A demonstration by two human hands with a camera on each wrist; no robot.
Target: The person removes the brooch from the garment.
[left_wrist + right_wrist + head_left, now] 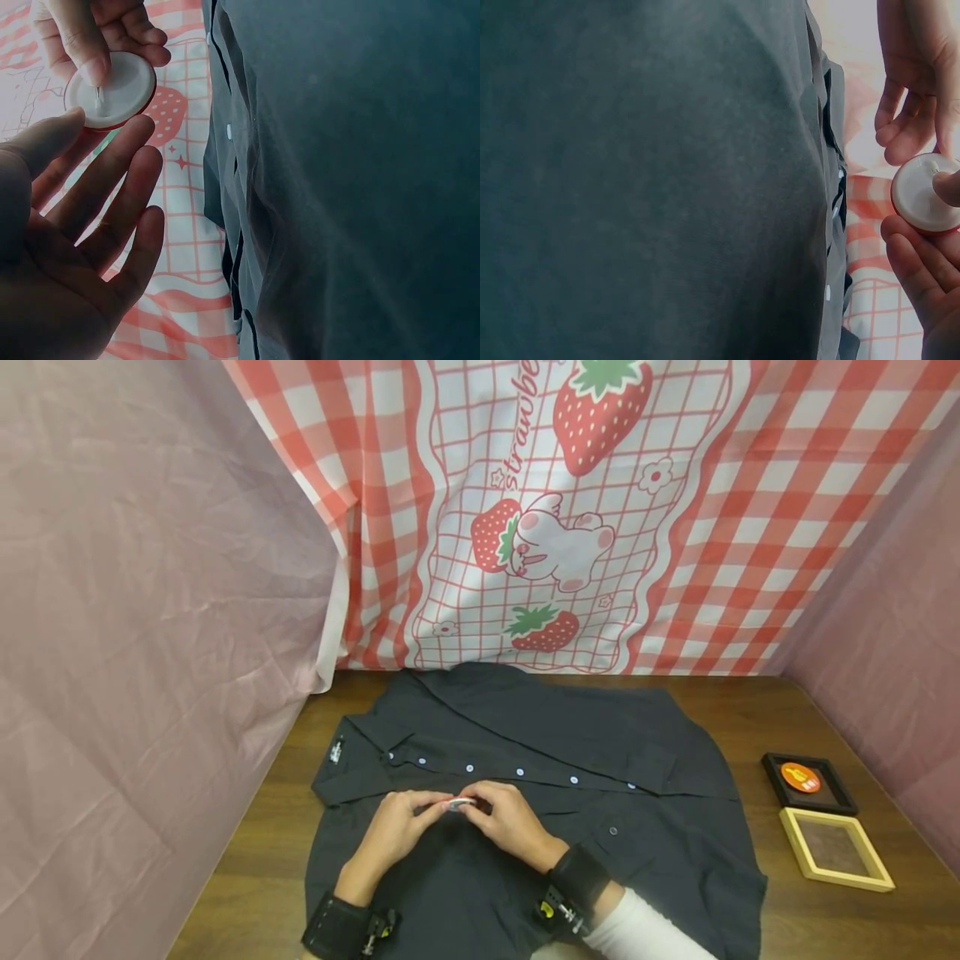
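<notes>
A round pin-back button badge (459, 802) is held up over a dark button shirt (480, 718), which is spread on the table. Its white back (131, 82) with a metal pin faces the wrist cameras, and a red rim shows at the edge. My left hand (397, 828) pinches one side, thumb at the rim and the other fingers spread loosely. From the opposite side my right hand (513, 822) grips the badge, with its thumb on the back by the pin. In the right wrist view the badge (915, 199) is partly cut off by the frame edge.
On the right side of the wooden table (780, 714) lie a black frame (846, 800) holding an orange round badge (800, 777) and a light wooden frame (840, 881). A strawberry-print checked cloth (697, 602) hangs behind; pink cloth (150, 652) hangs at the sides.
</notes>
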